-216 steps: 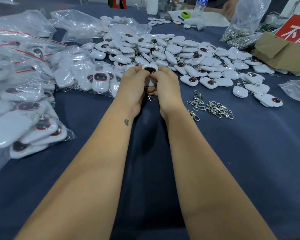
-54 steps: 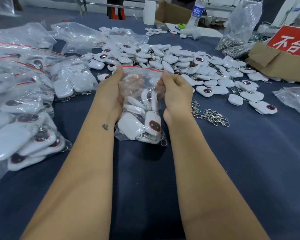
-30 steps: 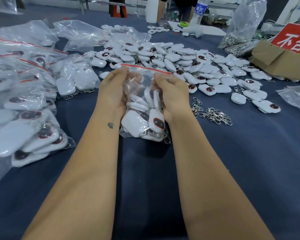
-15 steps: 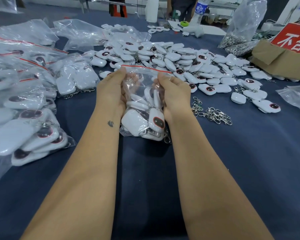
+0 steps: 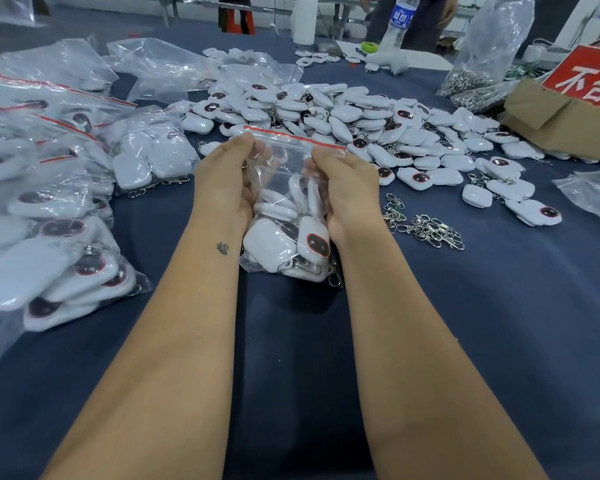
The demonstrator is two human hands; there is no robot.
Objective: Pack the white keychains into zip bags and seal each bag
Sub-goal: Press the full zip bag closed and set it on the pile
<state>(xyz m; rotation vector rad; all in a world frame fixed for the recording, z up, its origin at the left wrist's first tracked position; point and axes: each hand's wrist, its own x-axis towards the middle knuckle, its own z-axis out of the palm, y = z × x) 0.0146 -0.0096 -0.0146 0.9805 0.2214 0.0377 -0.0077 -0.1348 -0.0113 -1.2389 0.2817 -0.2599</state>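
Note:
A clear zip bag point(image 5: 284, 168) with a red strip along its top stands upright on the blue table between my hands, filled with several white keychains point(image 5: 302, 237). My left hand point(image 5: 222, 181) pinches the bag's top left corner. My right hand point(image 5: 347, 185) pinches the top right, just under the red strip. A big heap of loose white keychains point(image 5: 343, 119) lies right behind the bag.
Filled zip bags point(image 5: 49, 209) pile up along the left. Loose metal clasps point(image 5: 426, 226) lie right of my right hand. A cardboard box with a red sign point(image 5: 568, 109), a sack of clasps point(image 5: 492, 46), a water bottle point(image 5: 399, 19) and a standing person are at the back.
Earlier both hands worked on one keychain at the heap. Since then they took up the filled bag, and over the last second they hold its top with little movement.

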